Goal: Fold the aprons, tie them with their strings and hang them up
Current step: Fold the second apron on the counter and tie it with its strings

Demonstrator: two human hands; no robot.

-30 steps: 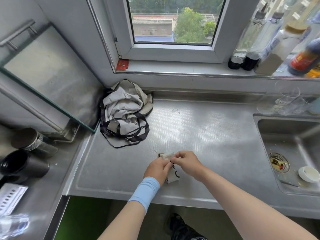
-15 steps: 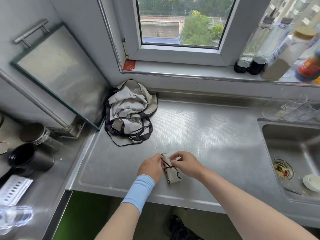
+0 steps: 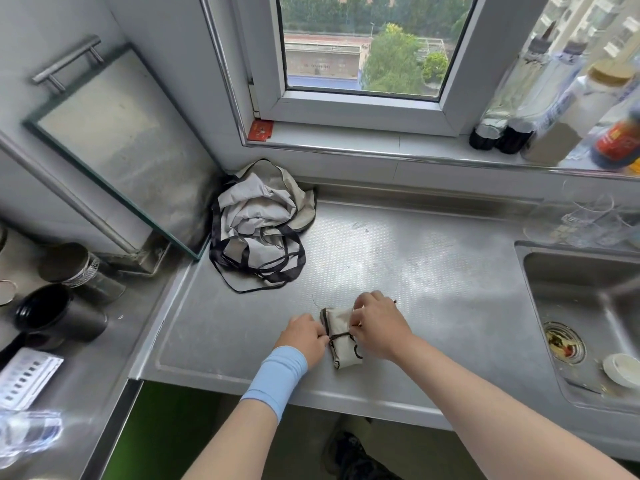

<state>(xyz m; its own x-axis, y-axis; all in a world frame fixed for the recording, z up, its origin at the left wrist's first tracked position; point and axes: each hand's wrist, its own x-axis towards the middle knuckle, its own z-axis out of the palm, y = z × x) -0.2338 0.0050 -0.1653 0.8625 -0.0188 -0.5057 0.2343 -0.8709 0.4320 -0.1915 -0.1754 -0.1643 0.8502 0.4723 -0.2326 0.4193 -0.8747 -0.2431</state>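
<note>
A person is cinching a dark string [image 3: 341, 336] around a small folded apron [image 3: 341, 336] near the front edge of the steel bench [image 3: 433, 271]. The left hand [image 3: 302, 336], above a blue wristband [image 3: 277, 375], is closed on one string end at the bundle's left side; the right hand [image 3: 379, 327] is pinching the other end over its right side. A second ago both hands were bunched over the cloth with no wrap showing; now the string is crossing the bundle's middle, pulled taut between them. The knot looks close to done, with hanging yet to come. A second apron [image 3: 259, 230] is lying crumpled and untouched in the back left corner, as before, its black straps [image 3: 256, 268] spilling loose.
</note>
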